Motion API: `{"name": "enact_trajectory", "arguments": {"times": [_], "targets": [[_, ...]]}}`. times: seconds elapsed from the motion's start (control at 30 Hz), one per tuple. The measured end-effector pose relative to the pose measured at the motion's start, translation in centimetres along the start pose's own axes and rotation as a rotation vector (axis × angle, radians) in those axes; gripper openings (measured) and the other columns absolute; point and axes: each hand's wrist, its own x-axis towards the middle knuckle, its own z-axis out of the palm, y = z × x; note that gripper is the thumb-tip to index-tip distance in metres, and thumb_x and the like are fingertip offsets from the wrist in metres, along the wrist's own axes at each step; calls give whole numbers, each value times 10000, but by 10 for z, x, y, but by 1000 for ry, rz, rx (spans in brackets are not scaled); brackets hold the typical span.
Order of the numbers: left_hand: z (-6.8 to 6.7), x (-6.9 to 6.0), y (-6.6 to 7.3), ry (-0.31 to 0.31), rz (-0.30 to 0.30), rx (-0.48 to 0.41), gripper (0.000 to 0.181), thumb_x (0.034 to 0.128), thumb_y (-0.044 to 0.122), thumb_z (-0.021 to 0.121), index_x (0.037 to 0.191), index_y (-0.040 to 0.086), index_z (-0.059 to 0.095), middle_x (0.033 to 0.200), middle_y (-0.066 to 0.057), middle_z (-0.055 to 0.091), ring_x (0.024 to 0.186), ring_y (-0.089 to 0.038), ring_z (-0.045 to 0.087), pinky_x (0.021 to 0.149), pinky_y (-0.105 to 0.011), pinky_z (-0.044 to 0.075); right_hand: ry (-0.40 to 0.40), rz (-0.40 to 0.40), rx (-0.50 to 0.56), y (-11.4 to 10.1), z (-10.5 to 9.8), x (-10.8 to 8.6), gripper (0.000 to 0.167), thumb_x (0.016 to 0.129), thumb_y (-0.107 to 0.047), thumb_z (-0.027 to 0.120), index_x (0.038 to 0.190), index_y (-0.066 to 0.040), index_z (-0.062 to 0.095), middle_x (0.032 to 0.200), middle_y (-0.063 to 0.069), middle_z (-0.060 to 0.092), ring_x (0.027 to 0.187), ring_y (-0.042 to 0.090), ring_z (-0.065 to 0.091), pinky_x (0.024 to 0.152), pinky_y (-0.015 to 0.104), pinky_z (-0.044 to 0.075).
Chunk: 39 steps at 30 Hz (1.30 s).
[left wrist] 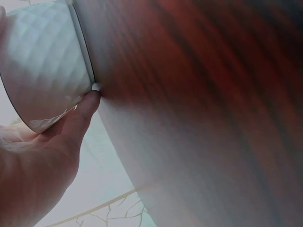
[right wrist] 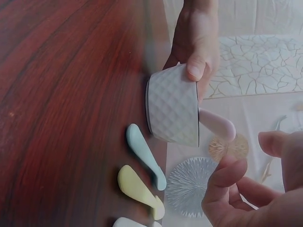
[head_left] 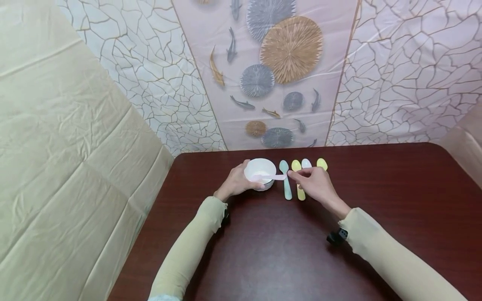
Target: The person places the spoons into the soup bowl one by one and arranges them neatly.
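A white bowl with a diamond-patterned outside stands near the table's far edge. My left hand grips it from the left side, its thumb on the rim in the right wrist view. A pale pink spoon lies with its bowl end inside, and its handle sticks out over the rim to the right. Close to that handle's end is my right hand, with thumb and fingers apart and nothing between them. Below and beside the right hand lie a teal spoon, a yellow spoon, a white spoon and another yellow spoon.
The dark reddish-brown table ends just behind the bowl and spoons. Behind it hangs a patterned cloth with fish and round motifs. A beige padded covering runs along the left side.
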Motion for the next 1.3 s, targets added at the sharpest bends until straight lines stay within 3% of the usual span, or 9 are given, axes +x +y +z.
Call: {"name": "enact_trajectory", "arguments": {"times": [0.27, 0.5, 0.87, 1.3], "targets": [[0, -1, -2, 11, -3, -10, 948, 743, 433, 1006, 1489, 103, 524, 1367, -157, 704, 1205, -312, 676, 1047, -460, 556, -6, 0, 34, 4, -8, -7, 474, 1013, -507, 735, 1139, -60, 829, 786, 87, 768, 575, 100, 568, 537, 276, 441], [1, -2, -1, 2, -9, -5, 955, 757, 449, 992, 1507, 104, 512, 1379, -160, 696, 1214, -313, 671, 1049, -458, 554, 2, -15, 33, 7, -13, -11, 492, 1019, -494, 738, 1145, -27, 825, 765, 55, 761, 671, 123, 624, 558, 282, 460], [1, -2, -1, 8, -5, -10, 965, 744, 454, 999, 1500, 96, 518, 1368, -167, 702, 1202, -317, 673, 1041, -454, 554, 45, -41, 41, 17, -19, -14, 438, 1041, -417, 724, 1163, -8, 821, 876, 149, 815, 724, 111, 705, 605, 252, 507], [1, 0, 0, 3, -3, -5, 959, 747, 437, 1001, 1509, 110, 518, 1375, -158, 703, 1208, -312, 676, 1045, -451, 554, 62, -30, 2, 29, -31, -17, 441, 1051, -389, 704, 1205, 12, 806, 792, 129, 797, 657, 101, 648, 601, 266, 465]]}}
